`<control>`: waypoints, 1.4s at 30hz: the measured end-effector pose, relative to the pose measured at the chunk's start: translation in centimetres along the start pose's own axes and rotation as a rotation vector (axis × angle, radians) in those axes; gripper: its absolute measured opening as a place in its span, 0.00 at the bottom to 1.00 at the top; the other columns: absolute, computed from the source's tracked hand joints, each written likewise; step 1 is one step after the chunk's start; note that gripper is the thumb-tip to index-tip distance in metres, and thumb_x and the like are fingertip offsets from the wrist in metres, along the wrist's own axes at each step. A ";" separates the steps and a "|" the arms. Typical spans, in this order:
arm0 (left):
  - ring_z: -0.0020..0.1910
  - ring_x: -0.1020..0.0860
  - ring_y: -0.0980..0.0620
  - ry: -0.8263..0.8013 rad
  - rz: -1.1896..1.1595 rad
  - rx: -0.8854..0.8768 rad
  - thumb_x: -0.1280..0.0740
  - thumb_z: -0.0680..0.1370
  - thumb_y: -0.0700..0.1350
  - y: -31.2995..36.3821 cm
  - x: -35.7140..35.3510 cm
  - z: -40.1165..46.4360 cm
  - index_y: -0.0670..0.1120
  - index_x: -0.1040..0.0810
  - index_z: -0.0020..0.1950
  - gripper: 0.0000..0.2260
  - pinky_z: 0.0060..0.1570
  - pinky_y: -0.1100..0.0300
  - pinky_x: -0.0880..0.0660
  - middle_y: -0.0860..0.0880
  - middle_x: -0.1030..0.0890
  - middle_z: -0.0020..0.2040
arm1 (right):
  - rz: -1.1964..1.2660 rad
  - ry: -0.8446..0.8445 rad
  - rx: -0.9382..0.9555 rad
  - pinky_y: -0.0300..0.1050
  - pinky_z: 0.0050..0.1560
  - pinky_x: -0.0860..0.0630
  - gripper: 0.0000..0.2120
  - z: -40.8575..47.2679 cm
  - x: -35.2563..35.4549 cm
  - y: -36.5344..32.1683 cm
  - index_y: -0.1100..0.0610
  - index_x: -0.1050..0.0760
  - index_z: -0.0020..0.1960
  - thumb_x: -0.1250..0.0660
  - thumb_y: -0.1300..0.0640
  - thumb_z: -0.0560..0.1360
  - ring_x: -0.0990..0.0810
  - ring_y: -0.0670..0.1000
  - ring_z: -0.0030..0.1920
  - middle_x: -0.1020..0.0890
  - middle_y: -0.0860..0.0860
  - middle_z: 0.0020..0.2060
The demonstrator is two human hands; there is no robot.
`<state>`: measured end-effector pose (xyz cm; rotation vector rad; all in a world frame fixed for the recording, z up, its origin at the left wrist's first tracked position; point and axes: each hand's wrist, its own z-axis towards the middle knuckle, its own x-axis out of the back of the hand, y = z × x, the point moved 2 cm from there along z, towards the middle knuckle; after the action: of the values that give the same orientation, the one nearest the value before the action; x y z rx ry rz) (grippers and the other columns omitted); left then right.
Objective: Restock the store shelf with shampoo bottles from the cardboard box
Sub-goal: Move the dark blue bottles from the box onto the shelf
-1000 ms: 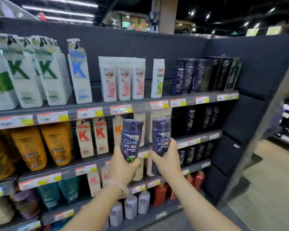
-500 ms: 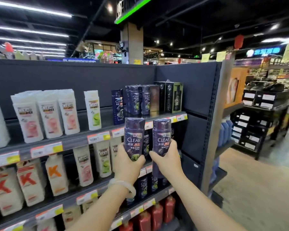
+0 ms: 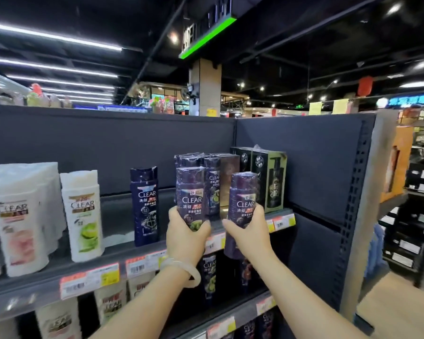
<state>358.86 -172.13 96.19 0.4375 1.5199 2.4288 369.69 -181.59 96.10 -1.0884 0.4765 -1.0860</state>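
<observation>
Store aisle, dark ceiling with strip lights and a green-lit sign. Top shelf (image 3: 118,255), grey, with price tags along its front edge.

- Left end: white CLEAR bottles (image 3: 15,216), one with a lime on its label (image 3: 83,214).
- Middle: one navy CLEAR bottle (image 3: 145,204), upright.
- Right end: wrapped dark CLEAR bottles (image 3: 212,182), then black-and-olive boxed pump bottles (image 3: 271,177).
- Left hand (image 3: 185,238), pale bangle on wrist, fingers curled round a purple CLEAR shampoo bottle (image 3: 190,192), held upright at the shelf's front edge.
- Right hand (image 3: 249,237) grips a second purple CLEAR bottle (image 3: 242,194), upright, just beside the first, before the front edge.
- Lower shelf: more CLEAR bottles, blurred.
</observation>
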 end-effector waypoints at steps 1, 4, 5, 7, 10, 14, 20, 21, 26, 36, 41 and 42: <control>0.41 0.24 0.54 0.022 -0.002 -0.005 0.28 0.69 0.42 0.2 -0.5 1.4 0.50 0.37 0.56 0.22 0.37 0.61 0.32 0.51 0.23 0.45 | 0.016 -0.004 0.011 0.54 0.57 0.25 0.29 1.6 -0.3 -0.1 0.55 0.38 0.64 0.27 0.56 0.68 0.23 0.53 0.54 0.23 0.52 0.54; 0.44 0.23 0.50 0.051 -0.008 -0.001 0.28 0.69 0.43 0.2 -1.9 4.6 0.51 0.38 0.54 0.21 0.43 0.57 0.29 0.48 0.22 0.49 | 0.050 -0.015 0.049 0.51 0.55 0.24 0.30 5.8 -1.3 -0.5 0.55 0.38 0.64 0.27 0.57 0.68 0.22 0.51 0.52 0.23 0.51 0.53; 0.45 0.23 0.49 0.057 0.003 -0.004 0.28 0.70 0.44 0.1 -2.3 5.5 0.51 0.38 0.53 0.21 0.44 0.56 0.28 0.47 0.22 0.49 | 0.048 -0.017 0.063 0.49 0.53 0.25 0.30 7.0 -1.6 -0.6 0.55 0.38 0.64 0.27 0.56 0.67 0.22 0.51 0.52 0.22 0.51 0.53; 0.47 0.23 0.47 0.069 0.013 -0.007 0.28 0.70 0.44 -0.4 -3.1 7.0 0.51 0.39 0.52 0.20 0.46 0.54 0.27 0.45 0.23 0.51 | 0.041 -0.029 0.087 0.49 0.54 0.25 0.29 9.2 -2.4 -0.5 0.55 0.37 0.63 0.27 0.56 0.67 0.22 0.52 0.53 0.22 0.51 0.54; 0.49 0.23 0.48 0.092 0.009 0.005 0.28 0.70 0.44 -1.4 -4.2 8.8 0.50 0.38 0.52 0.20 0.49 0.52 0.25 0.44 0.24 0.53 | 0.028 -0.071 0.096 0.53 0.57 0.26 0.25 11.4 -3.6 0.4 0.54 0.37 0.58 0.27 0.57 0.67 0.23 0.54 0.54 0.23 0.53 0.54; 0.54 0.26 0.45 0.171 0.054 0.032 0.27 0.70 0.43 -2.7 -5.5 10.5 0.45 0.35 0.55 0.20 0.56 0.45 0.27 0.45 0.28 0.55 | 0.005 -0.088 0.086 0.48 0.58 0.28 0.25 12.9 -4.8 2.3 0.56 0.37 0.58 0.27 0.58 0.68 0.26 0.54 0.56 0.25 0.53 0.54; 0.61 0.35 0.45 0.227 0.215 0.084 0.28 0.70 0.45 -5.0 -6.9 11.6 0.44 0.37 0.62 0.25 0.61 0.52 0.36 0.44 0.34 0.58 | -0.053 -0.057 0.081 0.43 0.59 0.34 0.30 13.0 -6.2 5.0 0.60 0.37 0.64 0.27 0.57 0.67 0.32 0.52 0.60 0.31 0.54 0.58; 0.61 0.35 0.45 0.228 0.223 0.092 0.28 0.70 0.46 -5.2 -7.0 11.7 0.44 0.37 0.62 0.25 0.61 0.53 0.36 0.44 0.34 0.59 | -0.050 -0.061 0.084 0.43 0.59 0.33 0.30 13.0 -6.3 5.1 0.59 0.37 0.64 0.26 0.56 0.67 0.32 0.52 0.60 0.32 0.53 0.58; 0.61 0.35 0.46 0.186 0.231 0.125 0.29 0.71 0.48 -5.7 -7.3 12.4 0.45 0.39 0.62 0.26 0.61 0.52 0.35 0.46 0.36 0.58 | -0.066 -0.088 0.093 0.44 0.56 0.31 0.32 13.3 -6.5 5.3 0.59 0.38 0.65 0.26 0.55 0.67 0.30 0.52 0.59 0.33 0.52 0.58; 0.63 0.37 0.48 0.065 0.338 0.099 0.31 0.71 0.52 -6.4 -6.3 12.1 0.50 0.41 0.66 0.28 0.62 0.53 0.37 0.49 0.32 0.62 | -0.331 -0.133 0.074 0.45 0.60 0.32 0.33 12.2 -6.1 7.2 0.57 0.39 0.64 0.26 0.49 0.66 0.33 0.53 0.61 0.33 0.53 0.60; 0.64 0.34 0.48 0.050 0.243 0.068 0.29 0.71 0.47 -6.4 -6.1 11.9 0.51 0.38 0.67 0.28 0.65 0.49 0.35 0.49 0.29 0.62 | -0.370 -0.159 0.061 0.42 0.55 0.32 0.30 12.3 -6.0 7.4 0.57 0.38 0.62 0.27 0.48 0.67 0.31 0.53 0.59 0.34 0.53 0.59; 0.64 0.32 0.48 0.040 0.228 0.065 0.29 0.71 0.46 -6.4 -6.1 11.9 0.51 0.37 0.67 0.27 0.65 0.47 0.33 0.49 0.28 0.62 | -0.367 -0.156 0.063 0.42 0.55 0.32 0.30 12.3 -6.0 7.4 0.57 0.38 0.62 0.27 0.48 0.67 0.31 0.53 0.59 0.35 0.53 0.59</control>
<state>369.28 -161.76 94.57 0.6096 1.6512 2.5763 380.00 -170.19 93.88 -1.2229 0.1183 -1.3130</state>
